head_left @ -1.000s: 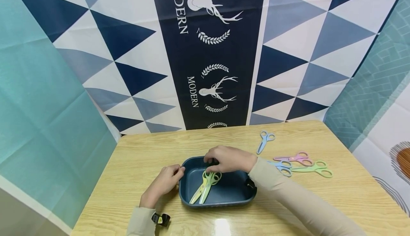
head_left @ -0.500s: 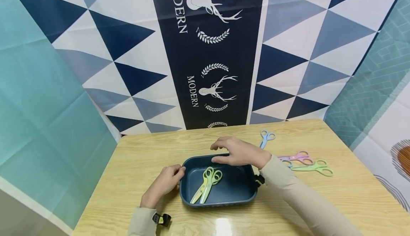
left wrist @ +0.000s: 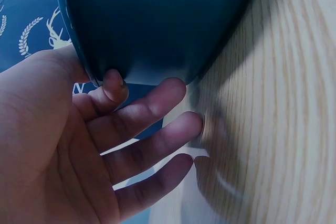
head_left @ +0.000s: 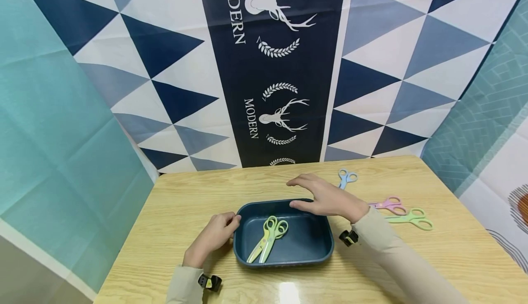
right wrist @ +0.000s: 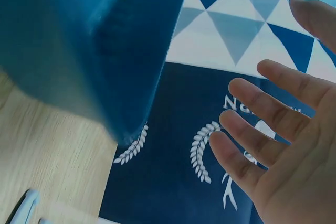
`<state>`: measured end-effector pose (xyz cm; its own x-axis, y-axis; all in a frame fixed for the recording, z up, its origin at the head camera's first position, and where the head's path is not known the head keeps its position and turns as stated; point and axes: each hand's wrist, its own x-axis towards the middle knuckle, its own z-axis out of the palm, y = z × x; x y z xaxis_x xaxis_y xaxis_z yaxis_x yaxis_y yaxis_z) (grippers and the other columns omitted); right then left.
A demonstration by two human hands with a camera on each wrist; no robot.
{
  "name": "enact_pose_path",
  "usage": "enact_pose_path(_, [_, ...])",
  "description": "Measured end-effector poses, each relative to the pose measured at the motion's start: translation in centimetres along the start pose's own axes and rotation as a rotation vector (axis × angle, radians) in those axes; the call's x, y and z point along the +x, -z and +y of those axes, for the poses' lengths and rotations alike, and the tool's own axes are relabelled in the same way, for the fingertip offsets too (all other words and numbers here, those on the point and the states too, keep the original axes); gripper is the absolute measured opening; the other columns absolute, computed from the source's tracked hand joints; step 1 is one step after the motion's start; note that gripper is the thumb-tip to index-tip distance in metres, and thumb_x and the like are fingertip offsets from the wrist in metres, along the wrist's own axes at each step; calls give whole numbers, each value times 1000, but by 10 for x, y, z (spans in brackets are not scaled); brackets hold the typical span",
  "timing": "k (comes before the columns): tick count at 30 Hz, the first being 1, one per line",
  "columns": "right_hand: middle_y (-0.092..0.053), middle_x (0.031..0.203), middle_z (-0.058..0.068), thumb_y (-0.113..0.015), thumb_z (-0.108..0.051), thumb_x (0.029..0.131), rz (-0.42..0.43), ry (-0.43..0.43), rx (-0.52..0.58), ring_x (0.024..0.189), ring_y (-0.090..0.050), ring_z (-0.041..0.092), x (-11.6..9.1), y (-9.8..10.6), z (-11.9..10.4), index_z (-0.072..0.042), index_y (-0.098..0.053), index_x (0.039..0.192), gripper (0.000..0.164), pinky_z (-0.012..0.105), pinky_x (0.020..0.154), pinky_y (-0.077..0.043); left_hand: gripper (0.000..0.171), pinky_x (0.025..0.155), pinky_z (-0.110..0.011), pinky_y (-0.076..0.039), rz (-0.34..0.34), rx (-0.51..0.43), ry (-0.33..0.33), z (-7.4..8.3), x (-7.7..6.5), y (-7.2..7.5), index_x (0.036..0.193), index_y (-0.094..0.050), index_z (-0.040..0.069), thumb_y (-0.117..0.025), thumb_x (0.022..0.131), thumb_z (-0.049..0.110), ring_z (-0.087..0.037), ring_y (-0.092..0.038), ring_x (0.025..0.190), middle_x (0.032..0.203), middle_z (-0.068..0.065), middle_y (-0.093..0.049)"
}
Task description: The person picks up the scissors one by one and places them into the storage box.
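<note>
A dark blue rectangular bin (head_left: 303, 244) stands on the wooden table. Inside its left half lie yellow scissors (head_left: 255, 251) and light green scissors (head_left: 269, 242), partly overlapping, handles toward the back. My left hand (head_left: 212, 235) pinches the bin's left rim between thumb and index finger. In the left wrist view, the other fingers of the left hand (left wrist: 100, 140) spread loosely beside the bin's outer wall. My right hand (head_left: 323, 197) hovers over the bin's back right rim, fingers spread. Nothing is in the right hand (right wrist: 283, 145) in the right wrist view.
To the right of the bin lie blue scissors (head_left: 347, 177), pink scissors (head_left: 392, 205) and green scissors (head_left: 412, 218); the right forearm covers parts of them. A patterned cloth (head_left: 284, 79) hangs behind the table (head_left: 185, 194).
My right hand has come up from the scissors' handles in the bin and moved right and back, fingers opening. The left hand stays at the rim.
</note>
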<state>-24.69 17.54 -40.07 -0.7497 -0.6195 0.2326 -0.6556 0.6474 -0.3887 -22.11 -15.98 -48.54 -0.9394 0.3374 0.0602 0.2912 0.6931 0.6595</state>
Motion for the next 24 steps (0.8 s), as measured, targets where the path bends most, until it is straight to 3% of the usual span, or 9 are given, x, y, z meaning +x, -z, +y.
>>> enact_pose_path(8, [-52,138,7,-63,-50,90,53,-5,2,133,-43,31,-14,3,18,-17,-52,136,58,54,105,-37,38,52,-22,-42,3,6,1,-1,1,0,72,-54,18,-43,103,38,-8,-51,54,62,5,-52])
enact_pose_path(17, [-42,149,9,-62,-53,89,68,-81,4,145,-21,40,-35,11,35,-17,-46,142,66,65,108,-25,37,53,-22,-42,-10,-1,17,-2,1,-1,73,-55,18,-43,103,36,-8,-51,55,62,6,-53])
enact_pose_path(24, [-38,152,9,-64,-53,87,86,-118,-24,144,-21,41,-50,17,46,-19,-37,148,75,67,106,-26,37,52,-22,-42,-13,-2,21,-2,0,-1,73,-54,18,-43,103,37,-8,-51,55,62,6,-53])
